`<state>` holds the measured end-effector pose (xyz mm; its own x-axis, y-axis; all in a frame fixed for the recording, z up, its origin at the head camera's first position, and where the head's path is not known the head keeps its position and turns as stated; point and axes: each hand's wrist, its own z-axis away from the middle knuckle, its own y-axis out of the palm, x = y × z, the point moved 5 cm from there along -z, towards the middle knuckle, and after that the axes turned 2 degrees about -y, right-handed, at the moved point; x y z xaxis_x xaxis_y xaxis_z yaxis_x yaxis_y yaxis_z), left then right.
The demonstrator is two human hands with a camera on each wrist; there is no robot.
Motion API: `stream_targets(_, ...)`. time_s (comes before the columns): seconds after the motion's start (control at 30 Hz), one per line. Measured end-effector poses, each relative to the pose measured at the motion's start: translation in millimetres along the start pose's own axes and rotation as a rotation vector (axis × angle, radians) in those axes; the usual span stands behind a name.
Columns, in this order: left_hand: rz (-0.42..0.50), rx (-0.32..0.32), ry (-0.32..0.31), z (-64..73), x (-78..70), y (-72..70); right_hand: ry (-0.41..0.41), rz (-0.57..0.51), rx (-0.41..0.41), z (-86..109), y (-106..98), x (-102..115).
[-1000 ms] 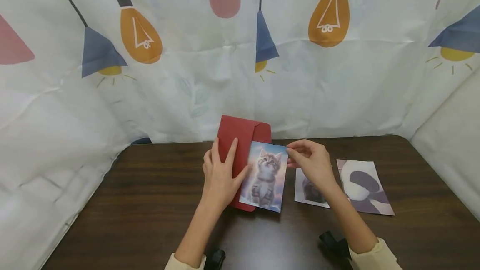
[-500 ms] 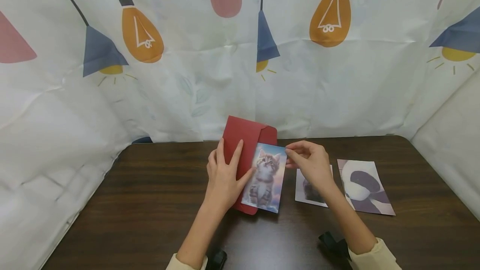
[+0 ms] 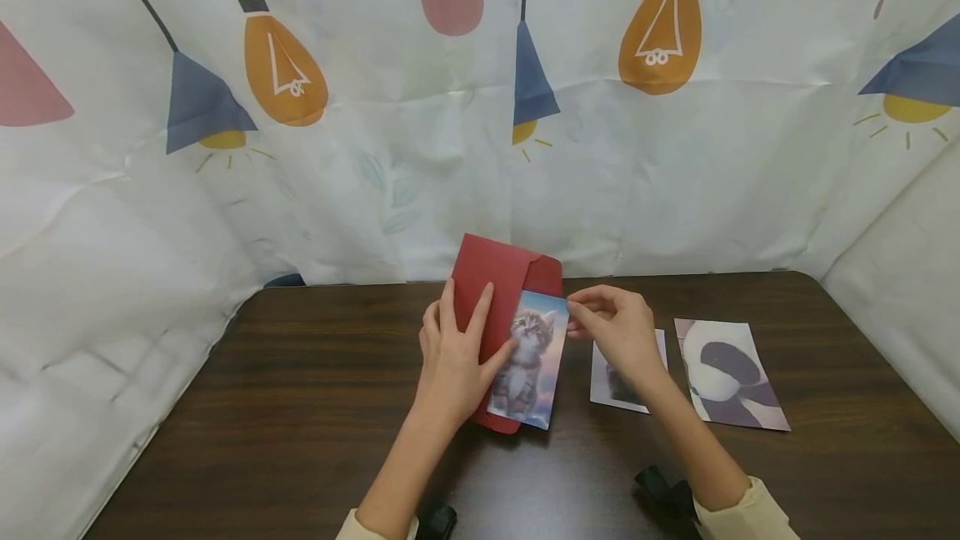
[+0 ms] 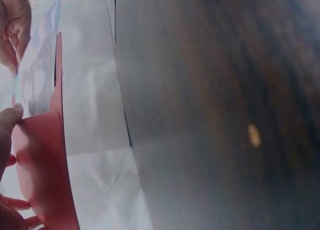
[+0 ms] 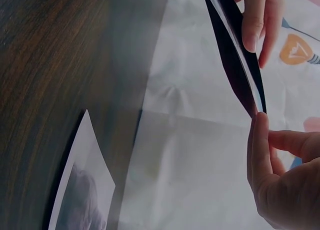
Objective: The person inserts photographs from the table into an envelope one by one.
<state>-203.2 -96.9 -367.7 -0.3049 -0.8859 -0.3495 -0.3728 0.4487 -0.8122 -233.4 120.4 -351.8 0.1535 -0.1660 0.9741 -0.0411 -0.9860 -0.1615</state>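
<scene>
A red envelope (image 3: 495,255) is held up over the dark table, its flap at the right. My left hand (image 3: 453,369) grips it, with fingers spread over its front and the thumb beside the opening. Part way inside the pocket sits a kitten picture card (image 3: 545,357), its right part sticking out. At the card's upper right corner, my right hand (image 3: 621,327) pinches the edge between thumb and fingers. In the left wrist view the card (image 4: 40,64) slips behind the envelope's red panel (image 4: 42,165). The right wrist view catches the envelope (image 5: 235,74) nearly edge-on, gaping slightly.
Two more picture cards lie to the right: one with a dark furry animal (image 3: 602,382), partly under my right forearm, and one with white and purple-grey shapes (image 3: 723,377). A lamp-patterned cloth (image 3: 420,173) hangs behind the wooden table (image 3: 300,440).
The kitten card has gone further into the envelope, so less of it shows. My left hand has shifted the envelope rightward and slightly nearer; my right hand has moved slightly left with the card's corner.
</scene>
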Motion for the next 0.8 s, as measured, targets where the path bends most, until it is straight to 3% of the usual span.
stream_targets(0.8, -0.019, -0.010, 0.015, 3.5, -7.6, 2.2, -0.022, 0.046, 0.001, 5.8, 12, 0)
